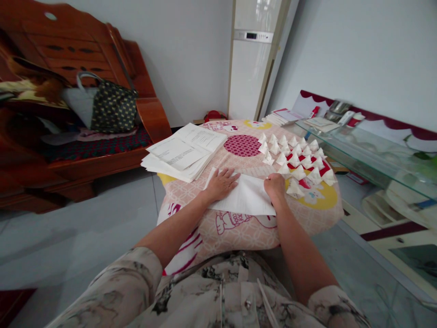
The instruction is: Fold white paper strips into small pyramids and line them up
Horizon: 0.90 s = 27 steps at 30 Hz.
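Observation:
A white sheet of paper [247, 196] lies folded on a pink patterned cushion [239, 228] in front of me. My left hand [221, 182] rests flat on the sheet's left part, fingers stretched out. My right hand [275, 186] is curled closed and presses on the sheet's right edge. Beyond my right hand, several small folded white paper shapes [297, 159] stand in rows on the cushion. A stack of printed papers [184, 152] lies at the cushion's far left.
A wooden bench [112, 155] with a dark dotted bag [112, 107] stands at the left. A glass table [372, 150] carrying papers and a metal cup is on the right. A tall white air-conditioning unit [251, 59] stands against the back wall.

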Tool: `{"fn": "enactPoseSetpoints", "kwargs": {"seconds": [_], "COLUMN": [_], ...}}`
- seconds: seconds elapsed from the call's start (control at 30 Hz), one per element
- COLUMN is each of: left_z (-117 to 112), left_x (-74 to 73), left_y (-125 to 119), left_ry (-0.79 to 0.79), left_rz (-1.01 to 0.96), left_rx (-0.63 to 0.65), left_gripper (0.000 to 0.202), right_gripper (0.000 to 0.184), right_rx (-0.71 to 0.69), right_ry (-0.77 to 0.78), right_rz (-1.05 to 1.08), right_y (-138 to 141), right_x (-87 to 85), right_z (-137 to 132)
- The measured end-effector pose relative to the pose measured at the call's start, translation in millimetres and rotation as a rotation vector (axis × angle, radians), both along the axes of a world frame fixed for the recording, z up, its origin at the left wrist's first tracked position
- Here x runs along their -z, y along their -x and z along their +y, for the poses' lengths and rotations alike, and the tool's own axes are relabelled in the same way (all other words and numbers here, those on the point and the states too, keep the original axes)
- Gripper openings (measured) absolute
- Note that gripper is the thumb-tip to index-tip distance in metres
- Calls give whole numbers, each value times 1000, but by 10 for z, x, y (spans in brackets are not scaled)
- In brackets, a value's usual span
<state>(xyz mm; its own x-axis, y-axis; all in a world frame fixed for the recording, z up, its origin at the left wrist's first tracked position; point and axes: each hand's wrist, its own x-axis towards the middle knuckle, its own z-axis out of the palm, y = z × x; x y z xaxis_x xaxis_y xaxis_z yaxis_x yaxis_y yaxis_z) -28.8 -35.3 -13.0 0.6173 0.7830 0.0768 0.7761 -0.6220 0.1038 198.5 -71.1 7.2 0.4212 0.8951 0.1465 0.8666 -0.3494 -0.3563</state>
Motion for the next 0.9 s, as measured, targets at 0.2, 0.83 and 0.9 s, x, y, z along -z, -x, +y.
{"fn": "enactPoseSetpoints", "kwargs": {"seconds": [0.2,0.83,0.9], "left_z": [0,-29,-27], "left_x": [9,-27,-26], "left_y": [-5,-5,-6], "left_ry": [4,27,27], "left_rz": [-18,-24,-17], "left_rx": [-4,-36,-35], "left_gripper": [52,55,56], "right_gripper": [27,30,29], "right_rx": [-4,-20,-16], "right_ry": [-32,48,37], "right_rz": [7,-59,-44], "right_y": [-73,-74,-82], "right_x": [62,22,23], "right_z": [3,-109,-115]}}
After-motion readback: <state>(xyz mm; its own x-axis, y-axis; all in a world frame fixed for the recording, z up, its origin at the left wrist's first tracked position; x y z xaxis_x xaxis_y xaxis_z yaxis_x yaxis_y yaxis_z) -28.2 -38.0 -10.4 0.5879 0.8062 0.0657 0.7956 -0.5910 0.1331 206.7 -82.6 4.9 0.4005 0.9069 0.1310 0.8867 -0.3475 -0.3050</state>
